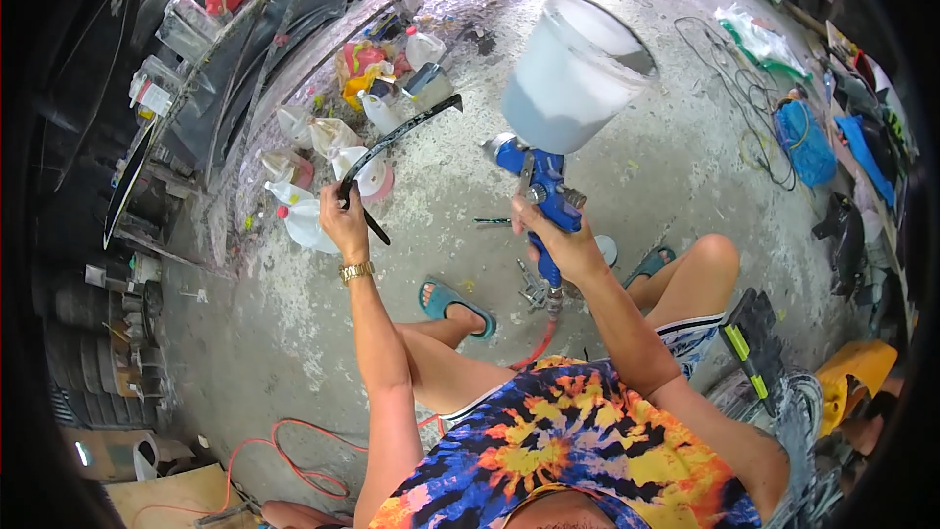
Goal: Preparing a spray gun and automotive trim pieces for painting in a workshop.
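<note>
My left hand (343,225) is closed around a glossy black curved strip (409,127), which arcs up to the right, with a short end poking out below the fingers. In my right hand (566,245) is a blue spray gun (544,176), gripped by its handle. On top of the gun sits a tilted translucent cup (573,69) with pale grey liquid in it. The nozzle (494,148) points left, toward the strip but apart from it. From the bottom of the handle runs a red air hose (537,351).
Several plastic jugs and bottles (305,223) crowd the floor at left, beside a dark shelf (240,64) of containers. At right lie a loose cable (729,78), a blue bag (807,142) and black parts (840,235). The hose loops (284,441) at lower left.
</note>
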Demonstrator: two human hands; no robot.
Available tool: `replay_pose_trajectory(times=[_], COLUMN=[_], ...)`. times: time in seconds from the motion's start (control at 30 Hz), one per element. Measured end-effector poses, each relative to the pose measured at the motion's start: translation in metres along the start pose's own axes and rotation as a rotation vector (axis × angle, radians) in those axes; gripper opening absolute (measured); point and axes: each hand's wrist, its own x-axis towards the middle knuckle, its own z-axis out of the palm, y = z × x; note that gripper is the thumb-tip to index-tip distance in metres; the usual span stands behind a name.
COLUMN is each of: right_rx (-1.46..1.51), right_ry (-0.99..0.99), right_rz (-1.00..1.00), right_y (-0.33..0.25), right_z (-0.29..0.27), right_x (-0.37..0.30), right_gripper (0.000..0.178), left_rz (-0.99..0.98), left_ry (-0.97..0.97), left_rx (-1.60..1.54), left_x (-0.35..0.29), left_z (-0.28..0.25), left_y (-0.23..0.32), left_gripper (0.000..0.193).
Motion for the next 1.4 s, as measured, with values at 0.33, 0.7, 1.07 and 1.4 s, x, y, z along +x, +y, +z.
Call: replay_pose_trajectory(times=[0.33,0.7,1.07,1.4], right_rx=[0.117,0.021,0.020,-0.014], right_ry=[-0.095,0.019,-0.006,-0.117], right_rz=[-0.011,0.022,-0.015,-0.021], right_y=[-0.013,-0.002,-0.013,-0.010], right_z=[-0.001,-0.016,-0.004,0.010], right_x=[-0.010,-0.007,-0.012,-0.010], right_gripper=[0.021,0.019,0.025,0.036], left_rz=[-0.145,-0.234,-0.177,0.017], left_ry=[-0.087,-0.073,-0.049,0.018], left_rx=[-0.249,-0.354,-0.206,0.072], left_x=[-0.006,-0.010,-0.007,-0.002], left_z=[-0.001,0.001,-0.003,-0.008], left_y=[-0.026,-0.043,-0.030,-0.005], left_gripper=[0.014,0.016,0.016,0.015])
